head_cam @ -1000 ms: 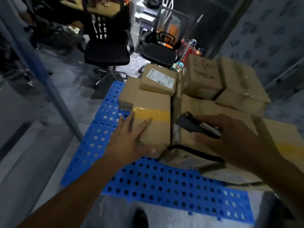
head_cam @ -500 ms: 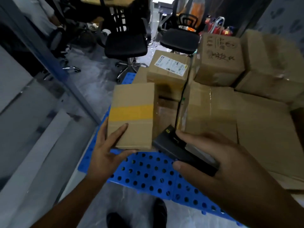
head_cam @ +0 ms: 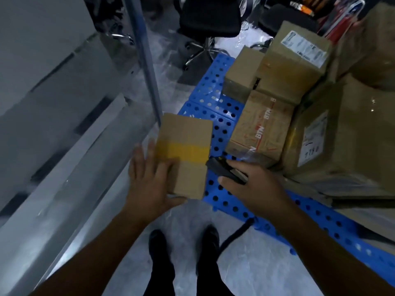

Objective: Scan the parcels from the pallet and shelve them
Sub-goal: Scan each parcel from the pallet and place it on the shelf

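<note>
The yellow-taped parcel (head_cam: pixel 188 154) is gripped at the left edge of the blue pallet (head_cam: pixel 222 129) by the left hand (head_cam: pixel 149 184), fingers spread, thumb beneath. A black scanner (head_cam: pixel 224 170) is clasped in the right hand (head_cam: pixel 258 189) beside it.

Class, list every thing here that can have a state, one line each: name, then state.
yellow-taped parcel, taped shut, held up off the blue pallet
left hand, holds the parcel
right hand, grips the scanner
scanner, held beside the parcel
blue pallet, on the floor, loaded
BTN-taped box, sealed, on the pallet
labelled box, sealed, stacked on others
</note>
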`<control>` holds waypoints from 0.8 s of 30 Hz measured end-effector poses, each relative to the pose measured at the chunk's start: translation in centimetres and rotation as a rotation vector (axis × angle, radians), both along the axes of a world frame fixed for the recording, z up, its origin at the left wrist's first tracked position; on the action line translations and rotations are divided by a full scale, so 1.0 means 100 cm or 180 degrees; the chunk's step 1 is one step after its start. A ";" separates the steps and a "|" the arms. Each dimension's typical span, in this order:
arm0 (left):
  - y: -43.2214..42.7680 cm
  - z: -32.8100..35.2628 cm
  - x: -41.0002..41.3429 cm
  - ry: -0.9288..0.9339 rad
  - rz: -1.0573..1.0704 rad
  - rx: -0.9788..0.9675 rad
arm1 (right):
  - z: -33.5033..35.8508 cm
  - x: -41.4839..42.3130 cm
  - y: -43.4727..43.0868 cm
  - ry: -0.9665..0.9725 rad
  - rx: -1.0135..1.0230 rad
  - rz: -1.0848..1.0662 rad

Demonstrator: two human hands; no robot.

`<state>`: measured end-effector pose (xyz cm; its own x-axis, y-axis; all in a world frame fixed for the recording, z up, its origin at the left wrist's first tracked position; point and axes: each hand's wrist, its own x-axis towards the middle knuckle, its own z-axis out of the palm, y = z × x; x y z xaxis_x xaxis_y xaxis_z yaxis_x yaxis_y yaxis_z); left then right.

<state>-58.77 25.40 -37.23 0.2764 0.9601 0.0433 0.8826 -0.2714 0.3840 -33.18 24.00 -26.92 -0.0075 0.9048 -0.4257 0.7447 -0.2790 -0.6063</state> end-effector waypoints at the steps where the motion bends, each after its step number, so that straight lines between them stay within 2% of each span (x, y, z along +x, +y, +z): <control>1: 0.005 0.002 0.006 0.0127 -0.0164 0.0027 | -0.005 -0.002 0.001 -0.0009 -0.0088 -0.0080; 5: 0.014 0.001 0.026 0.0615 -0.0471 -0.0221 | -0.012 -0.005 -0.003 0.0108 -0.0198 -0.0523; 9: 0.020 0.002 0.014 0.0423 -0.0620 -0.0141 | -0.002 -0.005 -0.014 0.0184 0.0029 -0.0793; 11: 0.022 -0.004 0.007 -0.0113 -0.0698 -0.0070 | 0.002 -0.003 -0.018 0.0174 0.0203 -0.0879; 12: 0.023 -0.009 0.007 -0.0579 -0.0698 -0.0167 | 0.002 -0.002 -0.019 0.0176 0.0280 -0.0881; 15: 0.017 -0.017 0.012 -0.2045 -0.0611 -0.1026 | 0.003 0.001 -0.020 0.0054 0.0446 -0.0763; 16: 0.015 -0.018 0.011 -0.2322 -0.0515 -0.1264 | 0.003 0.002 -0.020 0.0014 0.0469 -0.0723; 18: 0.011 -0.016 0.007 -0.2594 -0.0269 -0.1304 | 0.007 0.005 -0.021 -0.0079 0.0506 -0.0614; 20: 0.008 -0.009 0.003 -0.2506 -0.0299 -0.0666 | 0.008 0.007 -0.022 -0.0202 0.0556 -0.0513; 21: 0.009 -0.003 0.004 -0.2256 -0.0463 -0.0210 | 0.008 0.009 -0.022 -0.0252 0.0563 -0.0475; 22: 0.012 0.003 0.008 -0.1887 -0.0623 0.0142 | 0.008 0.010 -0.022 -0.0293 0.0566 -0.0439; 24: 0.019 0.014 0.024 -0.0904 -0.0663 0.0137 | 0.005 0.012 -0.022 -0.0339 0.0572 -0.0386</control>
